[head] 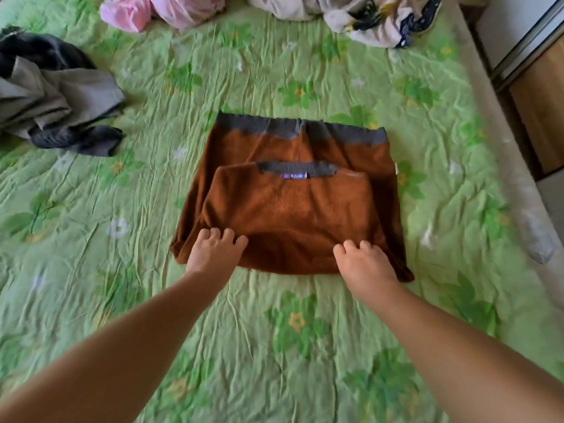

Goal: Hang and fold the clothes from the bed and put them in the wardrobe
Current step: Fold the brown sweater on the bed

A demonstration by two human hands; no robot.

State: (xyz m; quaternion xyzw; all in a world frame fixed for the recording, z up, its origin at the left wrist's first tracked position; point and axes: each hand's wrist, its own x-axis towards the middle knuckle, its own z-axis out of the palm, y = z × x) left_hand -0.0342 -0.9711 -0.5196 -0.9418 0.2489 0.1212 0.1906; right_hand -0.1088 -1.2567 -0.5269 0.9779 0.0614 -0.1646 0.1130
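Directly ahead, seen from above through a head-worn camera, a bed (128, 300) fills nearly the whole view, covered by a wrinkled light green sheet printed with darker green leaves and small flowers.

A rust-brown sweater (290, 206) lies flat near the middle of the bed, folded over on itself. Its upper part is turned back onto the lower part, so the dark grey ribbed collar (297, 167) faces up with a small blue and red label (295, 176) at its centre. Beyond it, towards the far edge, a wide grey ribbed hem band (300, 129) runs across the sweater.

Two bare forearms reach in from the near edge. The left hand (213, 251) rests on the near left part of the sweater, its fingers curled down into the fabric beside the fold. The right hand (364, 261) is on the near right part, fingers curled into the fabric in the same way. Both hands grip the cloth, and they are well apart from each other, with a shadowed dip of sweater between them.

At the left edge of the bed lies a crumpled pile of grey and black clothes (52, 96). Along the far edge, towards the left corner, is a bundle of pink clothes (152, 10). Towards the far right corner is a heap of pale clothes (366, 16) with a dark flowered pattern.

Past the right edge of the bed stands a cabinet (540, 102), part white and part brown wood.
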